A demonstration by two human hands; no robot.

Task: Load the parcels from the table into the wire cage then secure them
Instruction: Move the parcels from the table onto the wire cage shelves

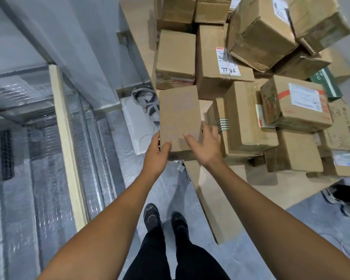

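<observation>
Wire cage (pixel 49 138): left of the table; mesh blurred.
Table (pixel 271 184): carries the stacked parcels (pixel 251 118).
Held parcel (pixel 179 118): at the table's near-left corner; best kept level and swung left, clear of the stack.
Left hand (pixel 157 150): grasps its left edge.
Right hand (pixel 204 142): spread, unclenched, against its right edge; should close first.
Obscured: parcel underside.

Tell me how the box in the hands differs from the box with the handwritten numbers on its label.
The held box shows no label on top; the numbered box carries a white label. The left hand grips the held box and the right hand touches it; the numbered box sits untouched in the pile. Both are brown cardboard.
</observation>
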